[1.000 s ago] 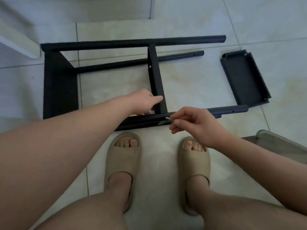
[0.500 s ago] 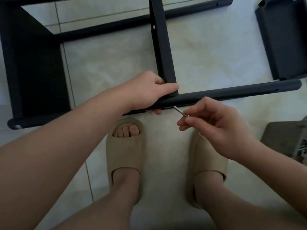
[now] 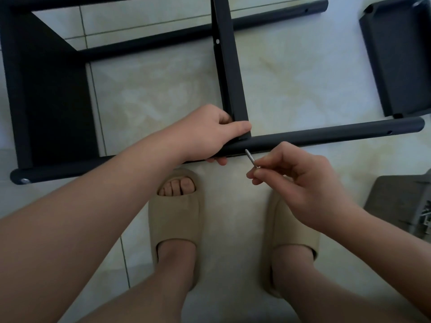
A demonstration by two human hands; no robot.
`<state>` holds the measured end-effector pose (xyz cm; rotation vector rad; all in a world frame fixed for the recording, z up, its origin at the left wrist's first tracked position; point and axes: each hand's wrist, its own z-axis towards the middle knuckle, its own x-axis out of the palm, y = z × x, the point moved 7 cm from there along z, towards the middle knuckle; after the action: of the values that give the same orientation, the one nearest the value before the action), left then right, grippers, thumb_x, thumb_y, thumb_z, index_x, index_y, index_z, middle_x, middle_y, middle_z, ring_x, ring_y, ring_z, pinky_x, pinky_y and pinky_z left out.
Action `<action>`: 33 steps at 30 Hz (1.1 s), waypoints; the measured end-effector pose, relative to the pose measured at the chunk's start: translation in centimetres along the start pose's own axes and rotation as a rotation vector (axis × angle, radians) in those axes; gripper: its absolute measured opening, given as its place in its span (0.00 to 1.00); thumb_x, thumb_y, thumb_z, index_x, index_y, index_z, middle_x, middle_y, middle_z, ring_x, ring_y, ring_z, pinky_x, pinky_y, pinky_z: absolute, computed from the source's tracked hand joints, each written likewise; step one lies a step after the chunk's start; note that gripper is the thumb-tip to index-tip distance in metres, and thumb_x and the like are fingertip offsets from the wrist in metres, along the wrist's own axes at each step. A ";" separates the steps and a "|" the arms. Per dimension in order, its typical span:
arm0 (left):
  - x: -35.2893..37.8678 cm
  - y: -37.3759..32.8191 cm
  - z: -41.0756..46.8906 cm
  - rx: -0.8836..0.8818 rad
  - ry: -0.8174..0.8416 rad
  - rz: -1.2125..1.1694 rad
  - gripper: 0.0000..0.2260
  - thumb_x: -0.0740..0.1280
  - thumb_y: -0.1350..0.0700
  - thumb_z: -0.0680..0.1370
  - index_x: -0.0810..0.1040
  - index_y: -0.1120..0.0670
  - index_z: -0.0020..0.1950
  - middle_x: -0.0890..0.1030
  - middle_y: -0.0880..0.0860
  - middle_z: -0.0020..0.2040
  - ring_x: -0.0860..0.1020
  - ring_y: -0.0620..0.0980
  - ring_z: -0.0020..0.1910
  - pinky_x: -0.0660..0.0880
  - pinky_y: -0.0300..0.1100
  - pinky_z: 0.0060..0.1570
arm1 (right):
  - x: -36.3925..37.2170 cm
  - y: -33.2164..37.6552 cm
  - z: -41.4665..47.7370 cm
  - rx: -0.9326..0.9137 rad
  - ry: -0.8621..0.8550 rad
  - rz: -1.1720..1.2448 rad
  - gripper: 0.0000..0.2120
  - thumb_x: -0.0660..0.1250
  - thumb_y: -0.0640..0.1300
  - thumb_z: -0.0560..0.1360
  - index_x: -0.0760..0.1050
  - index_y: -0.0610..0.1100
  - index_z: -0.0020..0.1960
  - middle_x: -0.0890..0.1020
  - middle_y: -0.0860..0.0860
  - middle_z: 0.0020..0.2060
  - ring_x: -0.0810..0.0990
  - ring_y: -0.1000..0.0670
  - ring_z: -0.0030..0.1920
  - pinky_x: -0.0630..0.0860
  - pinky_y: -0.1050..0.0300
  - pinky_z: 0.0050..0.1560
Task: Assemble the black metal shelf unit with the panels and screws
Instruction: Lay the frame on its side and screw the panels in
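The black shelf frame lies flat on the tiled floor. Its near round post (image 3: 326, 134) runs left to right just beyond my feet. A narrow black panel (image 3: 227, 66) meets that post at a right angle. My left hand (image 3: 210, 134) grips the post and the panel's end at this joint. My right hand (image 3: 300, 183) pinches a small silver screw (image 3: 250, 157), its tip close to the post's near side, just right of the joint. A wider black panel (image 3: 49, 96) closes the frame's left end. A far post (image 3: 256, 18) lies parallel behind.
A loose black shelf panel (image 3: 396, 59) lies on the floor at the upper right, beyond the near post's end. A grey object (image 3: 401, 201) sits at the right edge. My feet in beige slippers (image 3: 176, 220) stand right behind the near post.
The view has dropped closer to the frame. My right hand still pinches the screw, its tip staying close to the post's near side. My left hand has taken a fuller grip on the joint.
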<state>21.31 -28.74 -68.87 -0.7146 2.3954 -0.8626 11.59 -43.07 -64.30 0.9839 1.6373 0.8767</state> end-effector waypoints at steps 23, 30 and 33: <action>0.1 -0.3 -0.1 0.019 -0.004 -0.030 0.16 0.65 0.42 0.81 0.80 0.51 0.39 0.81 0.50 0.26 0.80 0.46 0.25 0.71 0.35 0.25 | 1.7 -1.5 1.4 0.242 -0.119 0.320 0.06 0.70 0.31 0.77 0.78 0.40 0.44 0.86 0.47 0.38 0.87 0.49 0.39 0.82 0.58 0.45; 0.1 -0.3 -0.1 0.024 -0.013 -0.039 0.16 0.65 0.43 0.81 0.80 0.52 0.39 0.80 0.48 0.26 0.81 0.47 0.27 0.72 0.37 0.26 | 1.3 -1.4 1.9 0.269 -0.114 0.202 0.11 0.72 0.34 0.76 0.77 0.48 0.40 0.86 0.52 0.36 0.86 0.50 0.36 0.81 0.55 0.43; 0.1 -0.3 -0.1 0.023 -0.017 -0.056 0.15 0.66 0.44 0.80 0.80 0.51 0.38 0.81 0.48 0.27 0.82 0.48 0.27 0.72 0.37 0.25 | 0.8 -0.6 2.2 0.245 -0.106 -0.023 0.11 0.73 0.41 0.76 0.76 0.51 0.38 0.85 0.57 0.34 0.84 0.52 0.34 0.81 0.47 0.43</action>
<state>21.28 -28.95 -68.58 -0.7804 2.3565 -0.9017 13.48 -42.42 -65.69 1.1566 1.6886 0.6064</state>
